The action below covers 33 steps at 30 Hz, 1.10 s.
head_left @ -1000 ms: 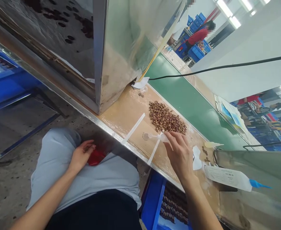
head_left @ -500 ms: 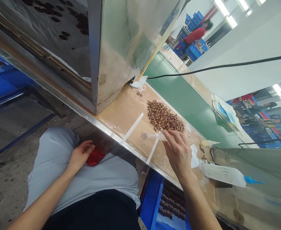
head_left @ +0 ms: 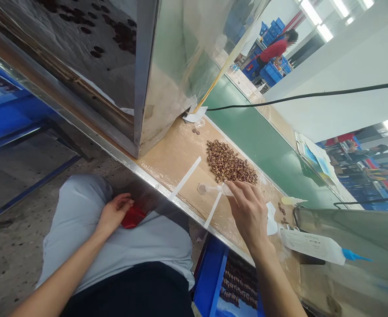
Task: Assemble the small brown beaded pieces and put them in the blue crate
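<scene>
My right hand (head_left: 246, 207) is closed around a small clear squeeze bottle (head_left: 226, 189) held over the bench. Its narrow nozzle points left, at a small clear round piece (head_left: 202, 189) lying on the brown bench covering. Just beyond the bottle lies a heap of small gold and dark-brown parts (head_left: 230, 162). Over my lap, my left hand (head_left: 116, 213) has its fingers curled in towards the thumb; whatever sits between them is hidden or too small to name. A shiny red item (head_left: 133, 216) shows beside and below those fingertips.
White strips (head_left: 185, 178) cross the bench (head_left: 160, 163). A large metal-framed box (head_left: 145, 101) stands left. A blue-tipped white bottle (head_left: 312, 245) lies right. Behind runs a green belt (head_left: 253, 123). Below is a blue crate (head_left: 208, 273) with rows of parts. A person in red (head_left: 273, 53) stands far off.
The whole view has shifted slightly, so the bench appears a little to the right. My right hand still grips the squeeze bottle in nearly the same place. My left hand stays over my lap.
</scene>
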Tool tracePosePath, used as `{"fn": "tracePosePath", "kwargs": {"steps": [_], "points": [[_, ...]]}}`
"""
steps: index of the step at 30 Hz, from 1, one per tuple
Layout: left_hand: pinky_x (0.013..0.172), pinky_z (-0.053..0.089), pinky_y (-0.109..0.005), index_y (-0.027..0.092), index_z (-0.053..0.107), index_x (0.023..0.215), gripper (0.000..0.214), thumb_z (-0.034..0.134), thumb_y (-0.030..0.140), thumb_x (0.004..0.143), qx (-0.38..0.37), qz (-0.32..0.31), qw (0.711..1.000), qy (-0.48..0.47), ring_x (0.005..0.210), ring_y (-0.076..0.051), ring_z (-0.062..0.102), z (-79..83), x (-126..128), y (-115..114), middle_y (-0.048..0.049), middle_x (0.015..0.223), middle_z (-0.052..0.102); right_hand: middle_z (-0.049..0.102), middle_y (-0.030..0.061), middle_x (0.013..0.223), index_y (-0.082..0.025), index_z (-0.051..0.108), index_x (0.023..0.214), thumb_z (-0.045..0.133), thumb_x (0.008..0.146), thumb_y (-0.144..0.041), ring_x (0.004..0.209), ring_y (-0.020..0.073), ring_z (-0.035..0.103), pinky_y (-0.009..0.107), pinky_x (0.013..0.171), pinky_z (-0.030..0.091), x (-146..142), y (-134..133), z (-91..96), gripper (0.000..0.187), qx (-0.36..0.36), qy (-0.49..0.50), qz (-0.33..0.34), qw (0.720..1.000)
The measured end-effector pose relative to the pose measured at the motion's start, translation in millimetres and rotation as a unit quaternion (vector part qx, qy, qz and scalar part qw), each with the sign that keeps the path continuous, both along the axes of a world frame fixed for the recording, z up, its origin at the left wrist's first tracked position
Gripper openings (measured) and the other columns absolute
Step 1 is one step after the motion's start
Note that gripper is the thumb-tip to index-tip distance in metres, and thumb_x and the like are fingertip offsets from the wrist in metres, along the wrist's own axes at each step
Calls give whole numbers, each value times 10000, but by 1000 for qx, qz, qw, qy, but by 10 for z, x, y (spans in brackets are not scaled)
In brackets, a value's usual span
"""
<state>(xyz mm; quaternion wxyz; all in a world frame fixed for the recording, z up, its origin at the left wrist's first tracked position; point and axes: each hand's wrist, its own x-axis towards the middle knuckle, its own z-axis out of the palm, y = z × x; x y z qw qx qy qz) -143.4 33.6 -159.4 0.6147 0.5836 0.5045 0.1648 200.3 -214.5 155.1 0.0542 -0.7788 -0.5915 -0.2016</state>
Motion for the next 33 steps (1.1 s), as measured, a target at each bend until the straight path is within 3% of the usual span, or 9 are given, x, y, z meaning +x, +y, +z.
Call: {"fn": "tracePosePath", "kwargs": {"steps": [11,16,19,21,24,27,29,31,33], "points": [[1075,696,-506,220,779,1350,692,769,734,886,9,-10,1000,8,1120,-372,897,29,-3,-11,-109,1144,935,829,126,1390,-313,739,1590,644,1212,-220,1270,368,741,555,1071,660,-22,-8,-10,401,9,17,0,1000],[1026,718,-515,215,776,1309,741,763,802,857,11,-15,1000,11,1075,-385,906,90,9,18,-131,1104,938,829,121,1392,-301,786,1528,680,1226,-314,1267,354,752,546,1096,658,-34,-43,-66,321,49,119,-26,991],[1019,725,-517,204,792,1308,792,746,854,857,25,-22,999,12,1071,-388,905,214,-1,6,-142,1138,935,824,117,1398,-290,825,1444,771,1188,-413,1266,337,769,517,1092,662,-149,-59,-42,290,118,224,-65,965],[1016,728,-507,209,820,1317,769,751,844,889,33,-38,999,9,1083,-381,905,399,-17,-79,-131,1174,935,815,115,1397,-280,836,1382,838,1139,-470,1253,322,777,474,1046,674,-332,-58,-4,308,177,312,-107,927],[1011,735,-475,254,863,1329,601,775,746,995,69,-72,995,-6,1081,-343,906,879,-42,-358,-92,1238,935,822,122,1345,-264,823,1361,884,1104,-480,1170,292,794,417,977,684,-784,5,11,341,225,478,-131,839],[1041,743,-422,305,812,1474,453,784,571,1109,208,-81,973,-64,1134,-287,900,1481,-70,-678,-67,1360,909,830,107,1324,-285,854,1335,942,1056,-448,1173,294,798,411,1002,687,-1341,198,-91,334,209,613,-86,757],[1034,746,-364,338,733,1596,488,808,471,1133,297,-82,947,-92,1184,-254,895,1816,-89,-793,-57,1453,874,829,67,1287,-322,891,1300,989,1008,-412,1183,284,786,400,1041,673,-1680,396,-203,321,197,671,-49,713],[1077,739,-350,335,694,1640,506,799,411,1151,373,-88,917,-111,1230,-250,887,2031,-106,-789,-61,1482,858,814,35,1244,-354,912,1279,1005,984,-386,1170,268,772,387,1067,654,-1946,617,-311,311,194,717,-22,669],[1140,721,-355,312,700,1633,487,793,358,1157,432,-83,891,-116,1262,-259,881,2134,-123,-704,-71,1476,858,787,28,1247,-369,919,1277,1001,981,-394,1172,263,763,383,1072,647,-2124,819,-392,308,200,745,-10,636]]}}
